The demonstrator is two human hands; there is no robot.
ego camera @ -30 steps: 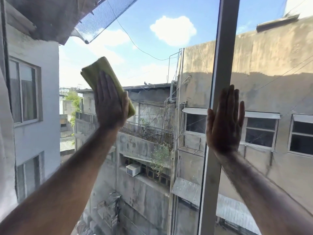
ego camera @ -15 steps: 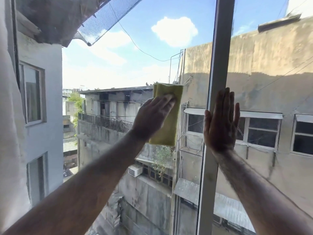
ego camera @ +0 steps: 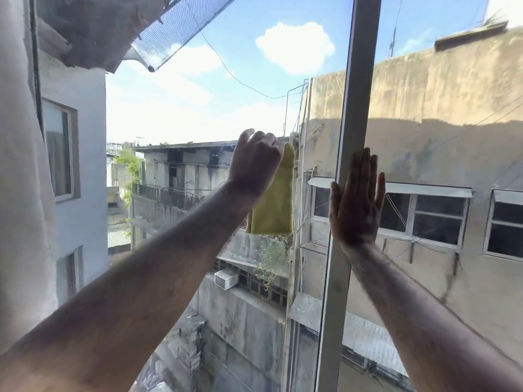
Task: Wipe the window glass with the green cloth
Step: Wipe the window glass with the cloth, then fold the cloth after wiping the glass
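- Left hand [ego camera: 256, 162] closed on top edge of green cloth [ego camera: 274, 205]; cloth hangs against window glass [ego camera: 198, 114], just left of frame post [ego camera: 353, 137]
- Right hand [ego camera: 355, 202] flat, fingers spread, braced on the post
- Judgement: spread palm behind cloth, press evenly, overlap strokes, avoid bunching at the fist

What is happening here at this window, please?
A person is cleaning the window glass. The left hand pinches the green cloth by its top edge, so it hangs down in front of the pane. The right hand lies flat and open against the white window frame.
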